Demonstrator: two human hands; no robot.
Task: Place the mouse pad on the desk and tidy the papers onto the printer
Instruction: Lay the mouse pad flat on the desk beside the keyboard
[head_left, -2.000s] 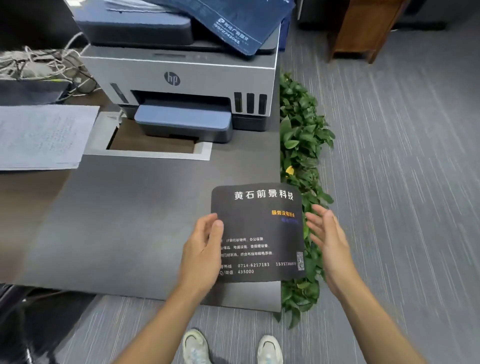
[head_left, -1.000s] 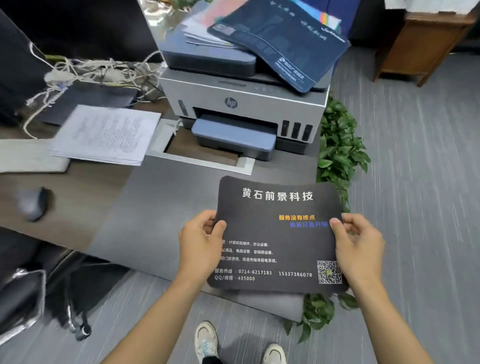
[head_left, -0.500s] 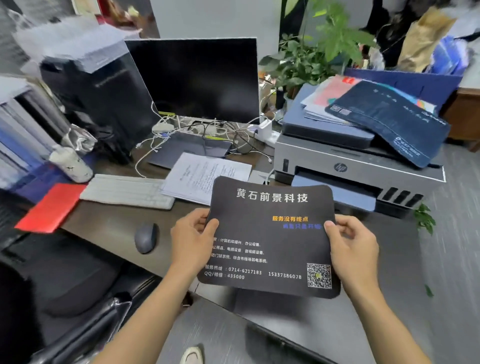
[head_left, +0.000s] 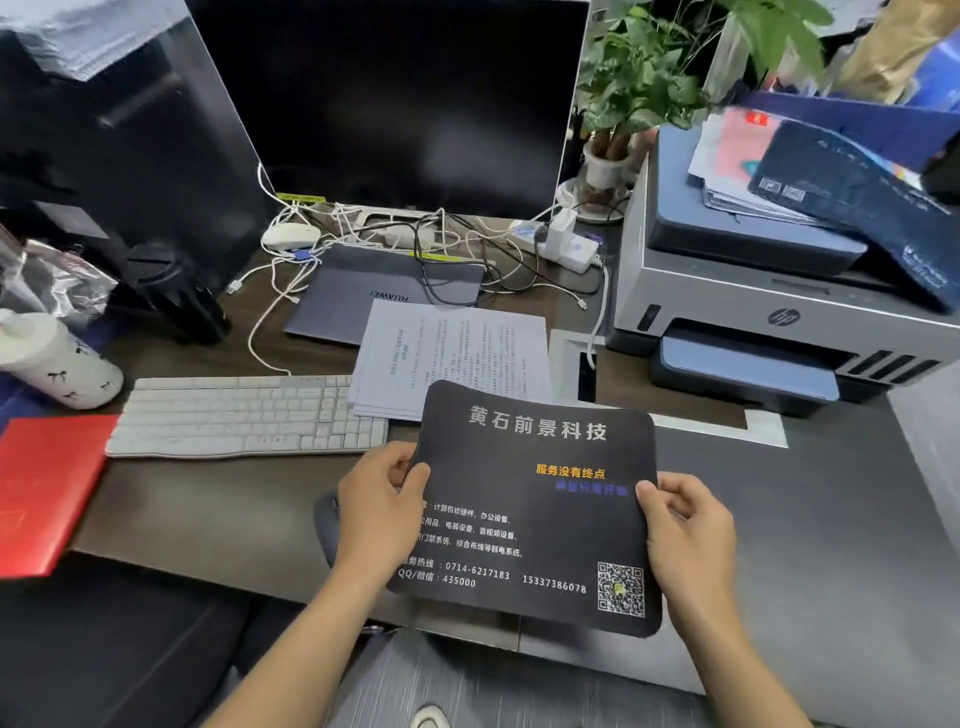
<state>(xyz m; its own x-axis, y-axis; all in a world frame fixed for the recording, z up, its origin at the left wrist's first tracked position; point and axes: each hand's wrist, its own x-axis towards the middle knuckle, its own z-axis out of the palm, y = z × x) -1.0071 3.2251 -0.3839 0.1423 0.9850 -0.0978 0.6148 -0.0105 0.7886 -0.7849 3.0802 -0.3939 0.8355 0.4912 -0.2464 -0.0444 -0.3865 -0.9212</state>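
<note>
A black mouse pad (head_left: 535, 519) with printed text and a QR code hangs over the front of the dark desk (head_left: 218, 509). My left hand (head_left: 379, 514) grips its left edge and my right hand (head_left: 691, 540) grips its right edge. A stack of printed papers (head_left: 457, 353) lies on the desk just behind the pad, partly on a closed laptop (head_left: 363, 296). The grey and blue printer (head_left: 753, 291) stands at the right, with loose sheets and a dark blue pad (head_left: 852, 202) piled on its lid.
A white keyboard (head_left: 244, 415) lies left of the papers; a grey mouse (head_left: 326, 525) peeks out behind my left hand. A red folder (head_left: 41, 488), a white bottle (head_left: 57, 358), tangled cables (head_left: 415, 234), a monitor (head_left: 395, 98) and a potted plant (head_left: 618, 104) crowd the desk.
My view has swung left from the printer and floor to the desk. My right hand has taken hold of the pad's right edge, and both hands have carried it toward the keyboard and papers.
</note>
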